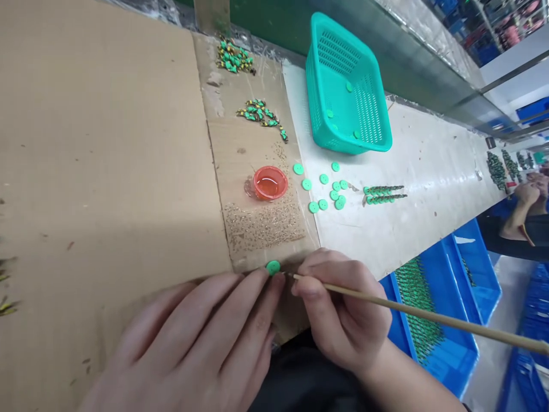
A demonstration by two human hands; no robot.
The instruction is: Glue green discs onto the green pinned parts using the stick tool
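Observation:
At the cardboard's front edge my left hand [206, 337] has its fingers pressed together, the fingertips at a green button [273, 267] and something small and dark that I cannot make out. My right hand [343, 309] pinches a thin wooden stick [412, 309] close to its tip, which points at my left fingertips. Beyond the hands, many tiny beads [261, 224] are spread over the cardboard. A small red cup [270, 183] with orange liquid stands past them. Several loose green buttons [323, 178] lie to its right.
A teal basket [315, 109] holding a few buttons stands at the back. Two green-and-dark piles [234, 59] lie back left. Two rows of buttoned pieces [385, 194] are at right. Blue trays [467, 343] hold green pieces. At far right, another person's hands [528, 191] are visible.

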